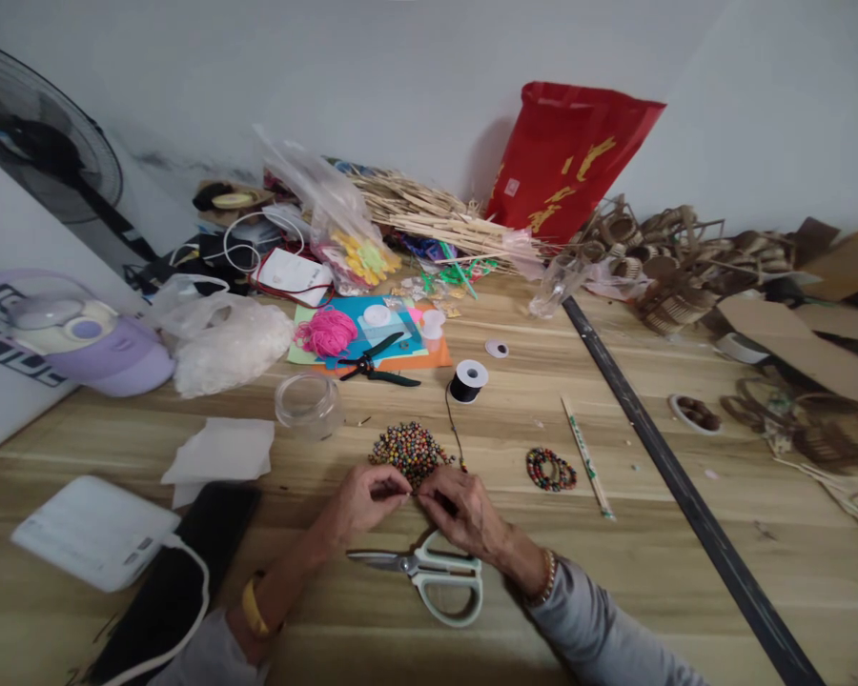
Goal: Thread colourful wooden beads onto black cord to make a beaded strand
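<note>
Both my hands meet at the near edge of a pile of small multicoloured beads (409,452). My left hand (369,497) is closed in a pinch, and whatever lies at its fingertips is too small to make out. Beside it, my right hand (464,513) pinches a black cord (455,429) whose end is hidden by the fingers. That cord runs down from a white-rimmed spool (468,380), with a few beads on it close to my right hand. White-handled scissors (449,576) lie just below my hands. A coiled bead string (551,470) rests to the right.
Green-handled pliers (380,362), pink yarn (327,332) and a clear round container (307,405) stand beyond the beads. A white power bank (96,532) with a cable lies left. A paper-wrapped stick (587,459) and a dark strip (676,472) are right.
</note>
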The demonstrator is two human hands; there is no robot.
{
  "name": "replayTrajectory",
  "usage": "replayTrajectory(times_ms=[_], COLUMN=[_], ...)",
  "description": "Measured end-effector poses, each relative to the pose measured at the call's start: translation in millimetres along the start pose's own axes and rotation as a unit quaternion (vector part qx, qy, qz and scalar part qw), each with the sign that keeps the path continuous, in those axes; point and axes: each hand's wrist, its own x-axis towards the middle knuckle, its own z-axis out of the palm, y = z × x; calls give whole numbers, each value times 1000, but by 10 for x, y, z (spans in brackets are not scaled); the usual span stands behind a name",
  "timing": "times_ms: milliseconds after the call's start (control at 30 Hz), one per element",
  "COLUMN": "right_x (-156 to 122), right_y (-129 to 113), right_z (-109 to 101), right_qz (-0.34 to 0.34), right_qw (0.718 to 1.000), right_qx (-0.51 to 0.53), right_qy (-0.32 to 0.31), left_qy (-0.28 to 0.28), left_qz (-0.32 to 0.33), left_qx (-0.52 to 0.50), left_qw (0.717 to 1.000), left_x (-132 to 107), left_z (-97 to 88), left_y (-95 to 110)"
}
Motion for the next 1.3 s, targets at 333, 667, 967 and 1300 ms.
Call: replayTrajectory(times_ms=[333,667,967,1300], right_x=[5,14,-4,-1], right_y=[-16,-19,4,-5], right_z=[-5,-5,12,-7], right_qz=[-3,-16,-15,-7], right_qw=[1000,1000,1000,1000], right_qx=[4,5,10,8], right_qy=[-8,-5,-10,-19], left_qy=[0,-4,-3,10], left_qz=[17,34,26,40], left_qx=[29,29,25,35], left_qw=[999,999,999,999], left_x=[13,12,5,6], left_z=[11,8,10,15], left_y=[-52,-24,0,-34])
